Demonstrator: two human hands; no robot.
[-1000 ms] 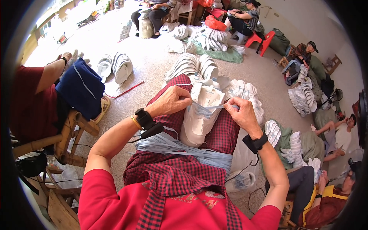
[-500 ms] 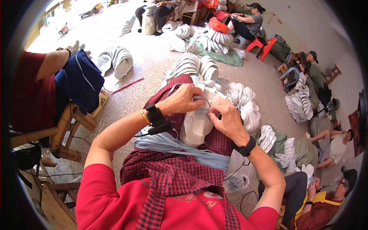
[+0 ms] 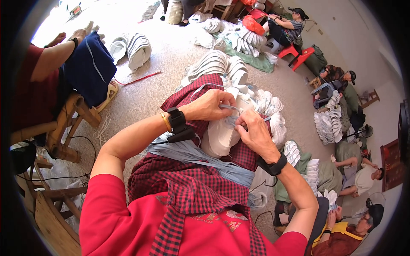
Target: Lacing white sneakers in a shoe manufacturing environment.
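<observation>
- Head view: the left hand (image 3: pixel 213 105) is pinching a pale blue lace (image 3: pixel 206 85) narrowly between thumb and forefinger.
- The right hand (image 3: pixel 255 130) is bending its fingertips close together at the lacing of a white shoe (image 3: pixel 219 138); whether they are gripping the lace, I cannot tell.
- The shoe is resting on the person's lap, toe pointing toward the body, between thighs covered by a red-and-black checked apron (image 3: pixel 162 173).
- A bundle of blue-grey laces (image 3: pixel 200 161) is lying across the lap, just below the toe.
- A clear plastic bag (image 3: pixel 258 199) is sitting beside the right thigh; its contents are too blurred to tell.
- A red bag (image 3: pixel 253 24) is resting on a far shoe pile (image 3: pixel 252 41), its inside hidden.
- White shoes are standing in packed rows (image 3: pixel 210 64) just beyond the knees, on a speckled floor (image 3: pixel 171 100).
- At the left, a co-worker in dark red is sitting on a bamboo chair (image 3: pixel 64 132), with navy cloth (image 3: pixel 90 70) covering the lap.
- Other people are sitting farther off, near a red plastic chair (image 3: pixel 302 57) and a pale wall (image 3: pixel 341 32).
</observation>
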